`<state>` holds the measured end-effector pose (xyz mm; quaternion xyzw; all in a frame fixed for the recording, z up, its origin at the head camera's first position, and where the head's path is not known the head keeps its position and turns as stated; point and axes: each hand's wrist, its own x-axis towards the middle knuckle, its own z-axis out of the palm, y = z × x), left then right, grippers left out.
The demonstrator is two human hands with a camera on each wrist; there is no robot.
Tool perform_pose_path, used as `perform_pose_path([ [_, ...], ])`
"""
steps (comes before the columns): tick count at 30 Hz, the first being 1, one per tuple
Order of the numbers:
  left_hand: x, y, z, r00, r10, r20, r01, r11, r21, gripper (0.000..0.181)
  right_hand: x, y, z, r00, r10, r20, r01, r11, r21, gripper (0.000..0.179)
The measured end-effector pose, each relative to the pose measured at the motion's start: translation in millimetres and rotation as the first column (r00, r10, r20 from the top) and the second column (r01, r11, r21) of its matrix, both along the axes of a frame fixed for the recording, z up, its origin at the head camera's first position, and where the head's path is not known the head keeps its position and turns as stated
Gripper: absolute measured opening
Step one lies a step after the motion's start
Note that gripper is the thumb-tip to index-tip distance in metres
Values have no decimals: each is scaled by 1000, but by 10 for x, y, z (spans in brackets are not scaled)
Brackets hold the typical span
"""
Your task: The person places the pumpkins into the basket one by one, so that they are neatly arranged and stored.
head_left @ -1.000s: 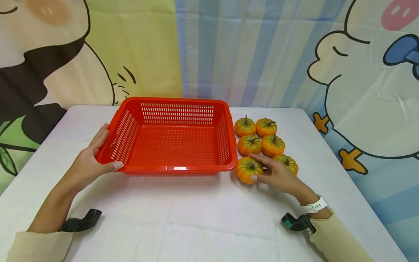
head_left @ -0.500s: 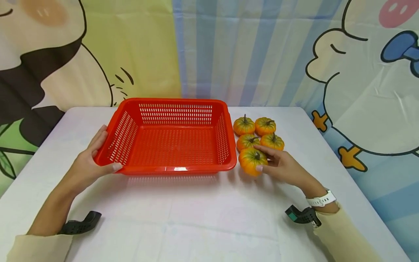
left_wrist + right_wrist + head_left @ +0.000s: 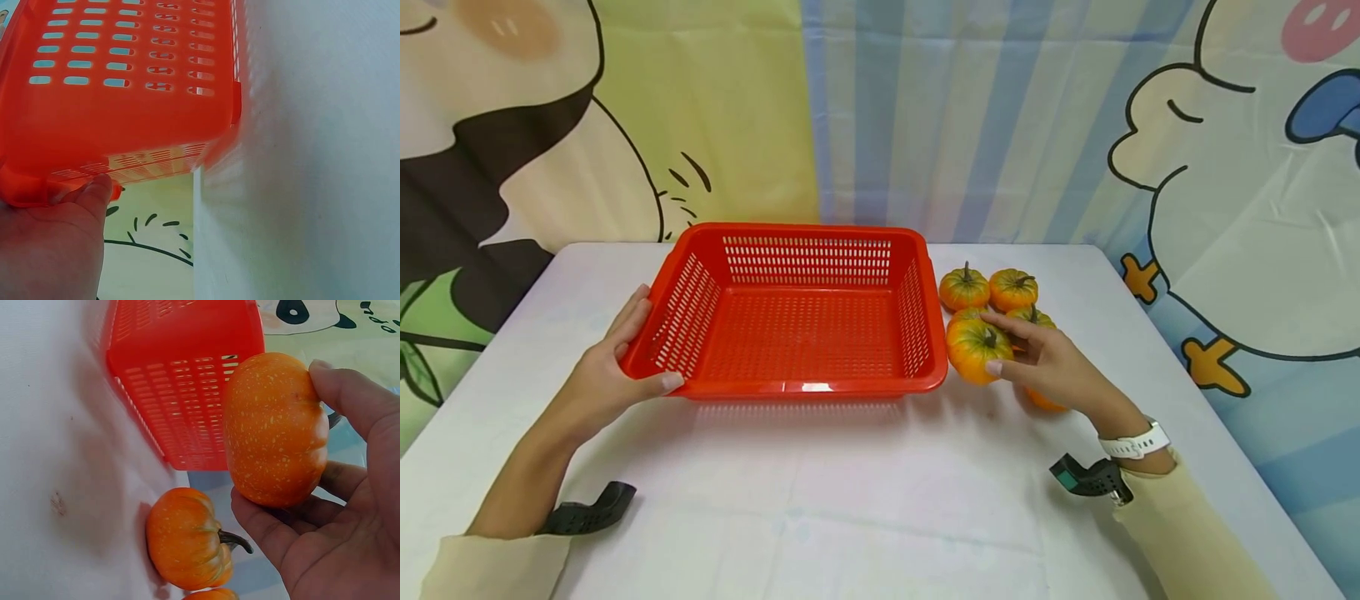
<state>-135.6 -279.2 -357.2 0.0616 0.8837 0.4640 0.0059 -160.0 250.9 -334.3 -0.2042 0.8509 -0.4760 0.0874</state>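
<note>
A red plastic basket [image 3: 805, 387] with slotted walls stands on the white-covered table, and nothing lies in it. My left hand [image 3: 598, 375] holds its left end, with the thumb over the near rim; in the left wrist view the fingers of the left hand [image 3: 69, 231] lie at the rim. My right hand [image 3: 1056, 367] grips a small orange-and-green pumpkin [image 3: 972, 352] between thumb and fingers, beside the basket's right end. From the right wrist, this held pumpkin [image 3: 275, 431] shows its speckled orange side, raised off the table.
Several other small pumpkins [image 3: 964, 288] sit right of the basket, some partly hidden behind the held one and my right hand. A cartoon-printed cloth [image 3: 895, 125] hangs behind the table. The white table top [image 3: 820, 500] extends in front of the basket.
My right hand has lifted the near pumpkin from the table and moved it slightly up and away from me, over the row behind. The left hand and basket have stayed put.
</note>
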Motion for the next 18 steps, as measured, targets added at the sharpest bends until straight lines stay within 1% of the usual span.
perform_pose_path([
  [6, 8, -4, -7, 1000, 6, -7, -6, 1000, -3, 103, -17, 12, 84, 1000, -27, -5, 27, 1000, 5, 62],
  [13, 13, -5, -2, 1000, 5, -1, -5, 1000, -6, 103, -42, -15, 166, 998, -56, -4, 56, 998, 10, 63],
  [18, 10, -1, 6, 1000, 2, -8, -2, 1000, -11, 103, -70, -58, 218, 998, -45, -38, 44, 999, -13, 61],
])
